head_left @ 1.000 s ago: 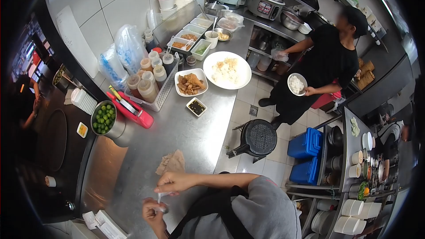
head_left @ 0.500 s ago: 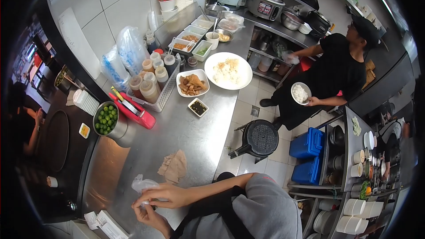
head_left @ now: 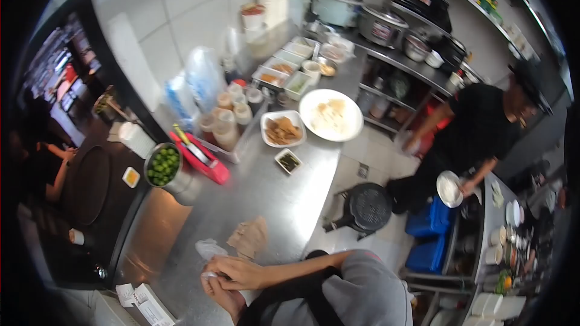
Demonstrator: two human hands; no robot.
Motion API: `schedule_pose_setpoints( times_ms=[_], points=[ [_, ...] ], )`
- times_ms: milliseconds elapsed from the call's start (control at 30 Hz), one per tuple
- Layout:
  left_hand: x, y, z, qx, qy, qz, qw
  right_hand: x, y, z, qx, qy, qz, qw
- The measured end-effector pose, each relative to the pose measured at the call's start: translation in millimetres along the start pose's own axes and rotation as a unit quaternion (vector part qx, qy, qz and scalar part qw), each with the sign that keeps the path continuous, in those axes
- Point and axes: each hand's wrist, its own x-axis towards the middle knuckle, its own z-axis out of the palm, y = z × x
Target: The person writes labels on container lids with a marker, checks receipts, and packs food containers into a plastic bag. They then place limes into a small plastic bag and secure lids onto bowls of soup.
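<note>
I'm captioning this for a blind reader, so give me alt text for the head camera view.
The person's right hand and left hand are pressed together over a steel counter, pinching a small piece of clear plastic, beside crumpled brown paper. Farther along sit a bowl of limes and plates of food; a co-worker in black holds a bowl of rice.

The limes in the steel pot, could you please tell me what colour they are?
Green limes, clearest in the head view.

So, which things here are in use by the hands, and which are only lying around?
In use:
right hand
left hand
clear plastic wrapper

Lying about:
brown paper
pot of limes
plate of rice
sauce dish
</note>
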Motion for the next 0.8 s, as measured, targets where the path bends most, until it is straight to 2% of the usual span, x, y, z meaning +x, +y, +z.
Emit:
schedule_pose_setpoints(
  times_ms=[67,133,200,267,367,433,533,600,733,767,800],
  points=[
    [7,-10,-8,-0.004,-0.007,0.032,0.999,2,4,0,-0.005,0.025,-0.038,0.999],
    [9,-10,-3,0.027,0.012,0.058,0.998,0,8,0,-0.031,0.016,-0.014,0.999],
    [11,-12,-1,0.051,0.03,0.079,0.995,-1,12,4,0.049,0.025,0.057,0.997],
    [10,-17,-3,0.067,0.042,0.086,0.993,2,8,5,0.066,0.016,0.065,0.996],
    [4,-3,12,0.036,0.063,0.049,0.996,7,15,6,0.041,-0.005,0.069,0.997],
    [13,-21,-9,-0.009,0.067,0.003,0.998,8,18,7,0.033,-0.027,0.094,0.995],
    [13,-23,-9,-0.072,0.061,-0.022,0.995,11,22,8,0.082,-0.042,0.143,0.985],
    [12,-18,-10,-0.076,0.047,-0.047,0.995,7,32,11,0.106,-0.045,0.142,0.983],
    [20,-21,-32,-0.107,-0.033,-0.084,0.99,7,23,5,0.086,-0.081,0.107,0.987],
    [20,-18,-35,-0.07,-0.02,-0.098,0.993,8,21,2,0.079,-0.093,0.104,0.987],
    [17,-13,-38,-0.035,-0.006,-0.112,0.993,11,22,0,-0.002,-0.11,0.028,0.993]
  ],
)
